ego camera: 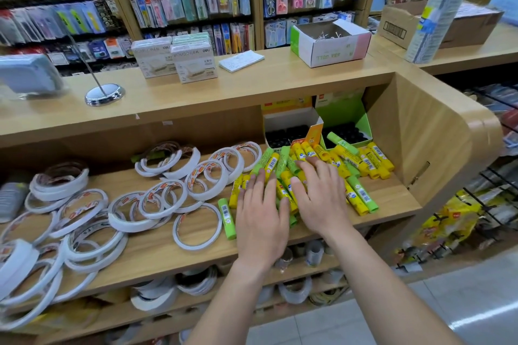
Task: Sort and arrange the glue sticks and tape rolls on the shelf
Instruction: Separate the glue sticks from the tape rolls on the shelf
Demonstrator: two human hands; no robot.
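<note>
The wooden shelf [157,255] is covered on its left and middle by loose white tape rolls [165,199], many overlapping. On the counter above it are seen two white boxed items [193,61], a chrome stand base [104,94], an open white carton [330,45] and a brown cardboard box [398,25]. The glue sticks [367,161], yellow and green, are heaped on the right part of the shelf, and the near part of the heap is hidden by both hands.

The left hand [260,218] is laid flat on the pile with its fingers straight and slightly spread; nothing is gripped. The right hand [319,196] is pressed on the sticks just beside it in the same way, fingers extended. One green glue stick [227,218] lies apart, just left of the left hand.

At the back, a white-and-orange display box [291,123] and a green display box [347,117] are filled with upright dark-capped sticks. One green stick [342,144] is rested across the green box's front rim.
</note>
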